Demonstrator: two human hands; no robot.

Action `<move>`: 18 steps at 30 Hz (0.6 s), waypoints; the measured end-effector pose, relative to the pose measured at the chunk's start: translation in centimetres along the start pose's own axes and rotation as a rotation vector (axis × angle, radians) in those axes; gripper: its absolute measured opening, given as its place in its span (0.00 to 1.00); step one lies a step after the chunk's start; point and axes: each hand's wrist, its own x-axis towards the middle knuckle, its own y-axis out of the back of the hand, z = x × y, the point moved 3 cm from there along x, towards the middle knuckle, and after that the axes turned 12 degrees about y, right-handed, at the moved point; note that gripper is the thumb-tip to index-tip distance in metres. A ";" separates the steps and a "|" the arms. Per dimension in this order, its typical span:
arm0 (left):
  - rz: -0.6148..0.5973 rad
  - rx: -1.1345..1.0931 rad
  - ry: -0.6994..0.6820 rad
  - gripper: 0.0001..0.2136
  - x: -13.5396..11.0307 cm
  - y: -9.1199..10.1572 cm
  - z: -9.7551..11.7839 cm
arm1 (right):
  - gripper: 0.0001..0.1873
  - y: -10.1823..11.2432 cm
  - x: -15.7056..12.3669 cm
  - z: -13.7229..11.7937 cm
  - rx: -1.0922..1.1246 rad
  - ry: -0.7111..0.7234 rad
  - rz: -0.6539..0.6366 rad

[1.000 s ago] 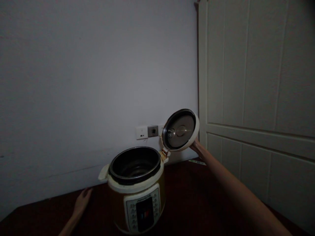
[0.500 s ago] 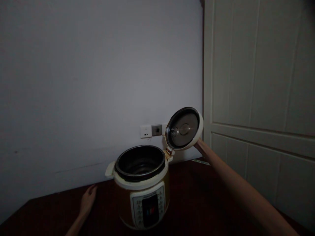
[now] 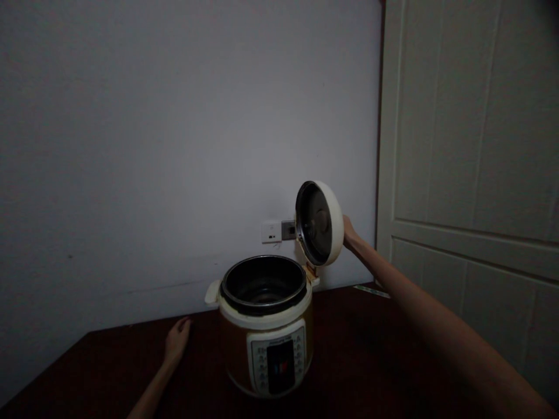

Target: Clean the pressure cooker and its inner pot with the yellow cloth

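A gold and white electric cooker (image 3: 266,326) stands on a dark table (image 3: 371,361) with its dark inner pot showing. Its hinged round lid (image 3: 319,222) stands nearly upright above the right rim. My right hand (image 3: 349,234) reaches behind the lid and rests on its outer shell; its fingers are mostly hidden. My left hand (image 3: 177,340) lies flat on the table left of the cooker, fingers stretched out, holding nothing.
A plain wall rises behind the table, with a white socket (image 3: 271,231) and a dark switch plate (image 3: 288,230) just behind the lid. A pale panelled door (image 3: 471,174) fills the right side. A thin light strip (image 3: 371,290) lies at the table's far right edge.
The lid has swung from tilted back towards upright, with my right hand moving up along it. The view has shifted so the cooker sits further right. My left hand stays on the table.
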 end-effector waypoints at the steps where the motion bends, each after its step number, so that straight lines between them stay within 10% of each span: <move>1: 0.000 -0.004 0.000 0.21 0.0 0.0 -0.1 | 0.21 -0.5 0.2 -0.3 -0.014 0.008 0.005; 18: 0.030 -0.156 0.017 0.18 1.0 -0.4 -1.3 | 0.21 -0.8 -0.9 -3.2 -0.107 0.085 0.071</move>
